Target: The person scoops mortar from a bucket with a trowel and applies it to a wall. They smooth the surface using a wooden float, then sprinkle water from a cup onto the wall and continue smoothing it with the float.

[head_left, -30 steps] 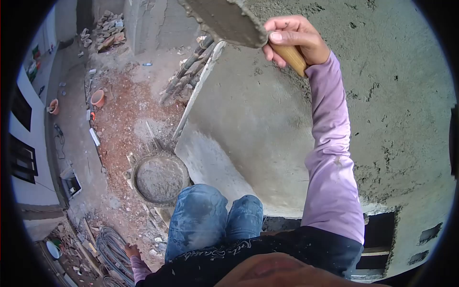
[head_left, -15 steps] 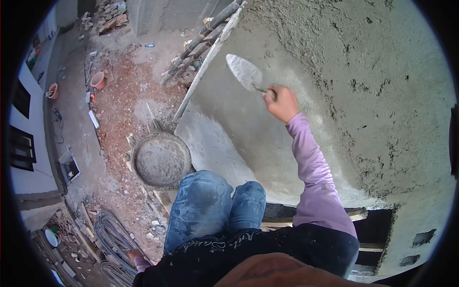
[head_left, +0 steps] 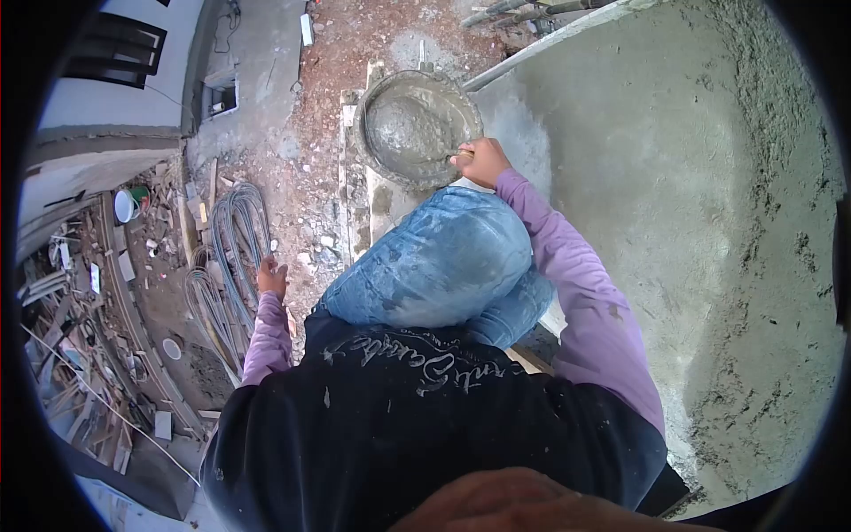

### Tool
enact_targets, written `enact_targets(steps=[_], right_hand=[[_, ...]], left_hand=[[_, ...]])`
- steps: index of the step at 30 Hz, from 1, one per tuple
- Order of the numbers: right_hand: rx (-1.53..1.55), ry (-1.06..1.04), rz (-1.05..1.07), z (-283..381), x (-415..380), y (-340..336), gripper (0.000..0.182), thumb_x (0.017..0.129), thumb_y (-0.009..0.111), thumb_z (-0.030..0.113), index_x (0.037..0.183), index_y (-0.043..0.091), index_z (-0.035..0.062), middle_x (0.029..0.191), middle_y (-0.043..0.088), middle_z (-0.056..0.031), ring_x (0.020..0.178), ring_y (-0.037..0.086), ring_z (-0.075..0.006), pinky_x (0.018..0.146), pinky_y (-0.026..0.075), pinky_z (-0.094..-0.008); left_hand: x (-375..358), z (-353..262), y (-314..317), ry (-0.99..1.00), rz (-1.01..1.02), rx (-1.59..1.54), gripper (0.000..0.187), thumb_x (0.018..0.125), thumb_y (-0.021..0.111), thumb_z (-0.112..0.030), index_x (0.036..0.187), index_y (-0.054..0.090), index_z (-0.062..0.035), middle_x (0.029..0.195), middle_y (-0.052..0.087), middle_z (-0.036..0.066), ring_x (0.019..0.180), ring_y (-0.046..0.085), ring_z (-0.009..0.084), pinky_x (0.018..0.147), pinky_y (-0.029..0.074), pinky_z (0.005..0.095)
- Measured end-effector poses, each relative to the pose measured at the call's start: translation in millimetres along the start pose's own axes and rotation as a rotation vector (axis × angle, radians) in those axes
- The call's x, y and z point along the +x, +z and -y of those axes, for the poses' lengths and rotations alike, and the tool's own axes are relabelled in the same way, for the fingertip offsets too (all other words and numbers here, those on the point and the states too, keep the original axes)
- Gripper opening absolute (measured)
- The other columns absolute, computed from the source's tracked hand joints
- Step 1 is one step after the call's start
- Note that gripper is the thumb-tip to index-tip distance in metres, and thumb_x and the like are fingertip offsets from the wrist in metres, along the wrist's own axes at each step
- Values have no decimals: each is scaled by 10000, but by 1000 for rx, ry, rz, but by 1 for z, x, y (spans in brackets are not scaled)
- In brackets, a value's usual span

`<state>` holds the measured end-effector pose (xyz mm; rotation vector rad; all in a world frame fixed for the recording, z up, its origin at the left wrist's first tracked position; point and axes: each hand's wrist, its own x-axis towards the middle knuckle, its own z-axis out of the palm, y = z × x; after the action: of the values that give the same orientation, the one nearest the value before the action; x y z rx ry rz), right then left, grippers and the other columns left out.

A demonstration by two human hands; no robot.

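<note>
My right hand (head_left: 483, 164) grips a trowel by its handle (head_left: 463, 155) at the near right rim of a round tub (head_left: 362, 133). Wet grey mortar (head_left: 408, 129) fills the tub, and the trowel's blade is hard to make out against it. To the right rises a wall with fresh render (head_left: 638, 168), smooth nearer the tub and rough farther right. My left hand (head_left: 273, 277) hangs out to the left with its fingers apart, holding nothing. From this view it overlaps a coil of grey hose or cable (head_left: 239, 226) lying far below.
The tub stands on a board platform (head_left: 346, 177) beside my bent knees (head_left: 443, 257). Rubble and scrap wood (head_left: 97, 346) lie on the ground at left, near a white bucket (head_left: 127, 207). Poles (head_left: 532, 12) lean near the wall's edge at the top.
My right hand has brought the trowel from the wall down to the tub. My view has turned left, so more of the left arm and the ground show.
</note>
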<state>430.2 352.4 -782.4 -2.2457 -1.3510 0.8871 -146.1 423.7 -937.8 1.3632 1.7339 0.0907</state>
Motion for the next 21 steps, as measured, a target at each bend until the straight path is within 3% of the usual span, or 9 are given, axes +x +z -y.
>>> enact_targets(steps=[3, 5, 8, 10, 12, 16, 17, 20, 21], right_hand=[[82, -43, -103, 24, -38, -45, 334, 769, 743, 269, 904, 709, -35, 834, 690, -240, 843, 695, -382, 798, 540, -424], [55, -141, -198, 65, -60, -104, 322, 764, 763, 250, 904, 698, -33, 809, 684, -227, 813, 690, -375, 759, 533, -417], [-106, -283, -341, 123, -101, -212, 363, 733, 809, 265, 913, 692, -27, 780, 662, -232, 710, 672, -375, 676, 522, -413], [-235, -210, -290, 172, -136, -289, 334, 794, 805, 263, 941, 682, -11, 745, 674, -149, 632, 676, -187, 600, 527, -323], [160, -331, -284, 186, -154, -347, 233, 874, 728, 199, 972, 679, -7, 744, 679, -117, 592, 650, -134, 565, 529, -259], [512, -354, -100, 154, -168, -474, 207, 966, 579, 202, 989, 631, 3, 707, 614, -83, 510, 565, -110, 489, 501, -224], [579, -361, -165, 128, -166, -495, 220, 990, 533, 213, 962, 606, 7, 704, 589, -82, 493, 534, -106, 466, 478, -225], [546, 49, -1339, 67, -191, -474, 249, 1009, 494, 174, 900, 597, -24, 702, 579, -73, 533, 524, -116, 452, 433, -246], [387, 89, -1340, 74, -225, -442, 245, 995, 514, 175, 896, 595, -35, 678, 577, -67, 515, 519, -108, 442, 429, -245]], left_hand=[[26, 108, 5, -11, -13, 238, 505, 791, 746, -153, 1247, 569, -31, 986, 674, 143, 803, 681, 231, 493, 515, 337], [31, 131, 6, -346, 99, -86, 474, 779, 715, -35, 1224, 564, 25, 857, 687, 170, 779, 660, 270, 609, 523, 389], [44, 96, 11, -228, 159, -23, 529, 736, 711, 31, 1227, 520, 83, 1113, 639, 247, 981, 644, 323, 746, 576, 417], [54, 73, 18, -112, 83, 65, 563, 758, 697, 4, 1282, 490, 18, 1038, 639, 211, 916, 649, 328, 645, 565, 469], [69, 56, 20, -316, 158, -89, 595, 797, 672, -43, 1348, 449, -65, 934, 624, 157, 713, 641, 277, 468, 517, 472], [105, -1, 51, -139, 168, -141, 563, 818, 646, -56, 1345, 448, -46, 1000, 616, 152, 619, 614, 223, 434, 508, 406], [112, -15, 56, -47, 207, -118, 549, 826, 642, -59, 1341, 453, -46, 1023, 612, 146, 626, 617, 220, 438, 518, 399], [111, -19, 47, 138, 168, -36, 523, 841, 639, -70, 1335, 467, -50, 1048, 606, 131, 660, 626, 211, 463, 541, 385], [114, -23, 51, 198, 135, -17, 517, 845, 639, -75, 1333, 472, -53, 1050, 605, 127, 673, 629, 208, 473, 547, 381]])
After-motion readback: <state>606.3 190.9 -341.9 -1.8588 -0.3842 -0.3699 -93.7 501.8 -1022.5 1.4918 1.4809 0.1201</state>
